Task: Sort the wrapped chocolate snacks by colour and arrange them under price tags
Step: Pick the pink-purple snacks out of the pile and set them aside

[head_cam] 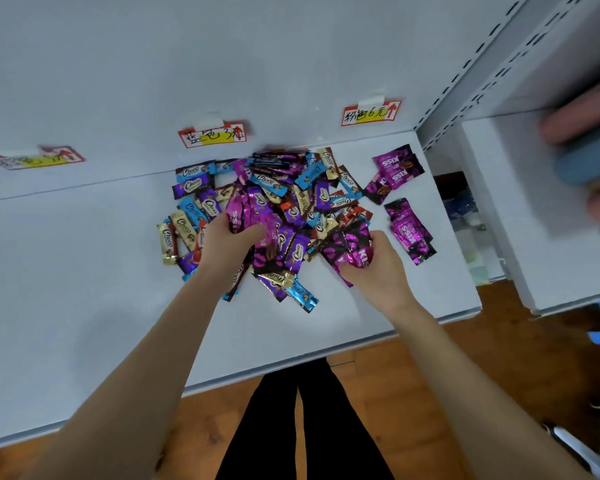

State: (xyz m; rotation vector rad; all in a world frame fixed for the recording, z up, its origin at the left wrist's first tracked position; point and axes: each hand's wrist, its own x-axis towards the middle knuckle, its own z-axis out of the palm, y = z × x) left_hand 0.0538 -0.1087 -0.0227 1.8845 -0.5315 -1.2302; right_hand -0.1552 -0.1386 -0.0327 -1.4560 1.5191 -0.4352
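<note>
Black trousers [302, 427] nearest, forearms reaching over the shelf [84, 289] edge. R hand [378, 268] curls round a pink bunch [347, 247], prob. gathering several for one trip. L hand [222, 244] grips another pink packet [245, 220] in the mixed pile [284, 199]. Sorted pink stacks [409, 230] lie to the right, below the pink tag [371, 113]. Blue tag [212, 135] sits above the pile. Blue, gold & purple bars overlap the remaining pinks.

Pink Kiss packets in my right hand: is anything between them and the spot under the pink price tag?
Nothing visible blocks them. Bare shelf lies between the right hand holding the pink Kiss packets and the sorted Kiss packets under the pink price tag; the mixed pile sits just left.
</note>
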